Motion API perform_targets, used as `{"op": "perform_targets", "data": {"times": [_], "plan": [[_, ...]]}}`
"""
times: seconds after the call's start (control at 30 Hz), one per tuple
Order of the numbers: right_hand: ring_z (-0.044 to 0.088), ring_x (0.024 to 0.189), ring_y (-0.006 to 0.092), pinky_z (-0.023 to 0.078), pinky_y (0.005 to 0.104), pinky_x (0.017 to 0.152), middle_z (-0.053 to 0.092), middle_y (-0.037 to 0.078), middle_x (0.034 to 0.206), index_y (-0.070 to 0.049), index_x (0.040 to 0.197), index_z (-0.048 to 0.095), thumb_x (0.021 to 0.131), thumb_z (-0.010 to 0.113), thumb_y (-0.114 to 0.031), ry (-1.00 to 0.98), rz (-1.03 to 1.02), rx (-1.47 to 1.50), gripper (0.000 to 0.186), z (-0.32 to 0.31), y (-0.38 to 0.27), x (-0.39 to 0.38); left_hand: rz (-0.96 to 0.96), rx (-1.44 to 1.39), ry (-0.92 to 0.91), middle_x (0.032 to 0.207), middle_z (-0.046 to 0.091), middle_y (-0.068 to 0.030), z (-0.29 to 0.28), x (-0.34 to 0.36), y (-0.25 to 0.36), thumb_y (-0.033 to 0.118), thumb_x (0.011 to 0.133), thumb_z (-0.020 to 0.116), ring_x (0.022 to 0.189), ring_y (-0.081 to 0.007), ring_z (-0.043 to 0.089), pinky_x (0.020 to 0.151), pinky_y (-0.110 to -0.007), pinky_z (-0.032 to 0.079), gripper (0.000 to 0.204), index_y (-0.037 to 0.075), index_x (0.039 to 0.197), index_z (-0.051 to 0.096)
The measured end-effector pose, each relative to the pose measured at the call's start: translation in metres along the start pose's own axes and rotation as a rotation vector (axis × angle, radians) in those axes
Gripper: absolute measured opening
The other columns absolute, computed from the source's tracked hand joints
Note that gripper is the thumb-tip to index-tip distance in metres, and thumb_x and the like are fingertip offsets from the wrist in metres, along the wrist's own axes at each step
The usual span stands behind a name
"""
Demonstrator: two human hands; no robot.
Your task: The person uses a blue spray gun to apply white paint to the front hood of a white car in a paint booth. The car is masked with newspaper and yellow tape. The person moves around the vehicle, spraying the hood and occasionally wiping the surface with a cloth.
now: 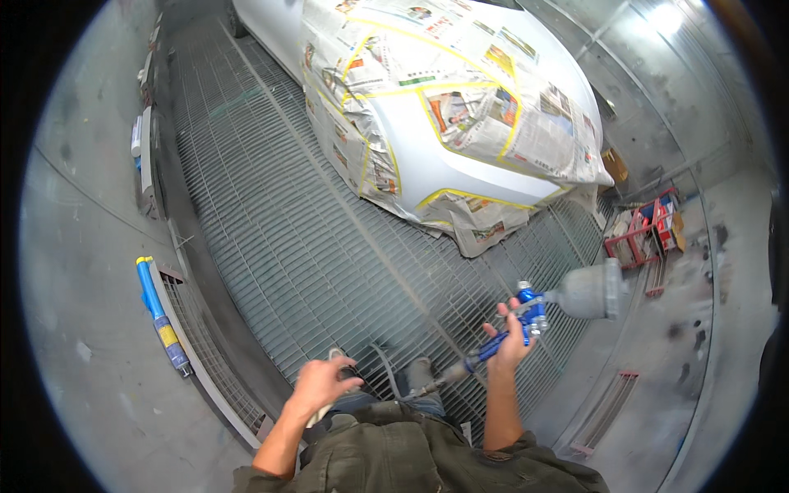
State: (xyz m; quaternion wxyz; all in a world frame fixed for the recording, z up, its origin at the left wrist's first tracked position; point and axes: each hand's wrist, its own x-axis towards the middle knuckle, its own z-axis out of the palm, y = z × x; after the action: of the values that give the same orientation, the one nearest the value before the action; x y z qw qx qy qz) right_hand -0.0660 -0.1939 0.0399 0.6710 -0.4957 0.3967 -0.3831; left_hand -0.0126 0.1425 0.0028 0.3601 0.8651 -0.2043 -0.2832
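My right hand (513, 345) is wrapped around the handle of a blue spray gun (532, 312), held out in front of me at the right. A grey paint cup (585, 292) on the gun points sideways to the right, and a hose fitting (452, 372) runs from the handle's lower end toward my legs. Close to my body, my left hand (320, 384) hovers with thumb and forefinger apart; no object shows between them. Something pale sits beneath its wrist, too hidden to name. Ahead is a white car's front end (472, 168), partly masked with newspaper (563, 140) and yellow tape.
I stand on a metal floor grating (304, 271). Blue and yellow rolls (163, 316) lie by the left wall, near a slotted metal frame (205, 349). At the right, a red rack (641, 234) holds boxes, and a brown carton (614, 167) sits behind the car's corner.
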Motion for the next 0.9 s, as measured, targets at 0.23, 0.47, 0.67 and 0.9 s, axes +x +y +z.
{"op": "perform_targets", "data": {"times": [0.23, 0.47, 0.67, 0.9], "plan": [[0.061, 0.106, 0.0126, 0.057, 0.0278, 0.065, 0.059, 0.005, 0.130, -0.006, 0.136, 0.047, 0.096, 0.049, -0.011, 0.336, -0.039, 0.131, 0.040, -0.151, -0.095, 0.066, 0.330, 0.415, -0.582, 0.075, 0.067, -0.0179, 0.157, 0.057, 0.077, 0.037, 0.080, 0.073, 0.078, -0.0385, 0.067, 0.067, -0.048, 0.052, 0.072, 0.016, 0.140, 0.040], [0.054, 0.093, 0.0015, 0.045, 0.0164, 0.066, 0.063, -0.001, 0.117, -0.011, 0.134, 0.054, 0.099, 0.046, -0.019, 0.397, -0.127, 0.101, 0.036, -0.354, -0.173, 0.141, 0.274, 0.513, -0.474, 0.074, 0.067, -0.0195, 0.326, 0.122, 0.161, 0.044, 0.085, 0.066, 0.072, -0.0403, 0.066, 0.062, -0.049, 0.052, 0.052, 0.009, 0.119, 0.047], [0.056, 0.093, 0.0015, 0.045, 0.0133, 0.061, 0.063, 0.001, 0.116, -0.006, 0.137, 0.051, 0.101, 0.046, -0.019, 0.447, -0.146, 0.180, 0.039, -0.449, -0.221, 0.204, 0.231, 0.449, -0.329, 0.079, 0.068, -0.0184, 0.396, 0.173, 0.292, 0.046, 0.085, 0.066, 0.074, -0.0415, 0.066, 0.062, -0.050, 0.052, 0.052, 0.014, 0.120, 0.047], [0.060, 0.106, 0.0060, 0.049, 0.0151, 0.059, 0.060, 0.001, 0.127, -0.004, 0.139, 0.047, 0.102, 0.045, -0.019, 0.454, -0.238, 0.185, 0.040, -0.508, -0.267, 0.329, 0.112, 0.715, -0.405, 0.084, 0.070, -0.0192, 0.455, 0.273, 0.265, 0.023, 0.081, 0.062, 0.080, -0.0371, 0.070, 0.069, -0.047, 0.056, 0.020, 0.005, 0.083, 0.071]]}}
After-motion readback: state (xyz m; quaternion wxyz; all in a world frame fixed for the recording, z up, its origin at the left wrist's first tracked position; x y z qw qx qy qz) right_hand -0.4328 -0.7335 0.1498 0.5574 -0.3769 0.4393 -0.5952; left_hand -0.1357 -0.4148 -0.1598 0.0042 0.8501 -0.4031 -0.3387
